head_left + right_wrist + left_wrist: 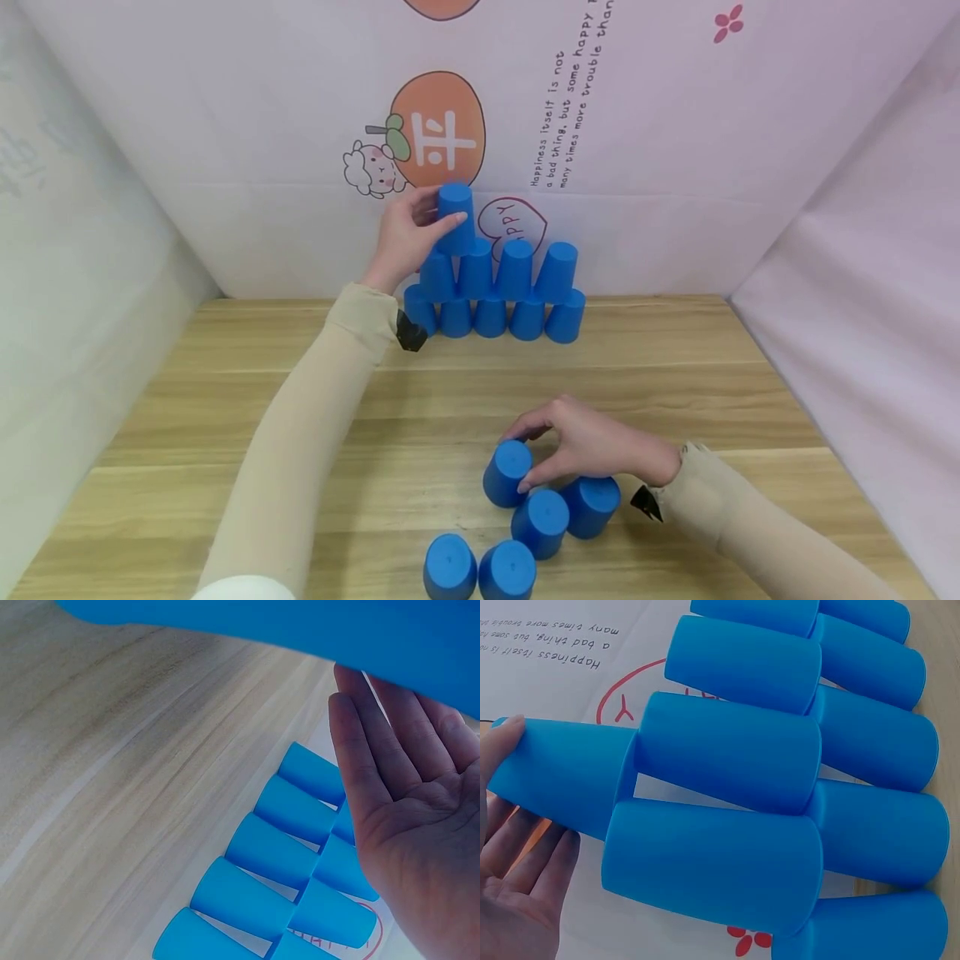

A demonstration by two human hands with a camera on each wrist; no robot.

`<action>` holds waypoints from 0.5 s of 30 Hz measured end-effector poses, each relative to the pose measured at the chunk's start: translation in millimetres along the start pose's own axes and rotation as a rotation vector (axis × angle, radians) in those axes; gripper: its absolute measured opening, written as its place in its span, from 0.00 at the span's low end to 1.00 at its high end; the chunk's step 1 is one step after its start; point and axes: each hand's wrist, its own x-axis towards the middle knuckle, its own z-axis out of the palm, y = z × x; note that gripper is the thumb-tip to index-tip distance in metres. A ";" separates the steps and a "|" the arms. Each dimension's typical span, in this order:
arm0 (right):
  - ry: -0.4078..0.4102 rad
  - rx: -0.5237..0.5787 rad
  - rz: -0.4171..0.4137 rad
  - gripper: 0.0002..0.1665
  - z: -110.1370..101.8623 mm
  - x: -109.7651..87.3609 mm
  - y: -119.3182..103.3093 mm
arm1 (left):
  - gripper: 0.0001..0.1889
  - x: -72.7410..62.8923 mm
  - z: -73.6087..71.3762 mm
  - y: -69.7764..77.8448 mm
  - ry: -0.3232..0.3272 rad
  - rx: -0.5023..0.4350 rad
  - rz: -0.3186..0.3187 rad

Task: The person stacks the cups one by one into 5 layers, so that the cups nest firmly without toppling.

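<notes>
Head view showed the left hand (403, 233) pinching a blue cup (455, 204) between thumb and fingers, at the left end of a two-tier stack. The bottom row (491, 320) of five mouth-down cups stood by the back edge of the tabletop (660, 375), about midway between its back corners; the upper row (514, 273) of four rested on it. In the left wrist view, the pinched cup's rim met the tops of the two leftmost upper cups; whether it bore its weight there could not be told.

Well forward of the stack, the right hand (588, 437) pinched a loose cup (502, 479), thumb on one side and fingers on the other; whether that cup touched the tabletop could not be told. Just beside it stood a second cup (542, 525) and, farther toward the right edge, a third cup (591, 510). Nearest the front edge, a fourth cup (450, 567) and a fifth cup (507, 573) stood side by side. Behind the back edge hung a printed cloth (637, 125).
</notes>
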 end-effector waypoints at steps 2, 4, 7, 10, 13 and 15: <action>0.000 -0.001 -0.004 0.29 0.2 0.3 0.3 | 0.35 -0.3 -1.1 -0.1 -0.003 -0.004 -0.004; 0.001 -0.001 -0.008 0.29 0.4 0.5 0.6 | 0.37 -1.1 -2.7 0.5 -0.004 -0.005 -0.007; 0.004 -0.002 -0.012 0.29 0.6 0.6 0.8 | 0.40 -4.0 -6.9 4.2 0.002 -0.007 0.014; 0.007 -0.005 -0.005 0.30 0.3 0.1 0.2 | 0.40 -10.4 -13.4 11.5 0.016 -0.006 0.060; 0.024 -0.019 0.026 0.31 -2.4 -1.0 -1.4 | 0.38 -21.1 -21.5 20.7 0.013 -0.001 0.106; 0.049 -0.039 0.050 0.32 -6.7 -2.2 -2.5 | 0.38 -30.5 -26.6 25.0 -0.011 0.010 0.128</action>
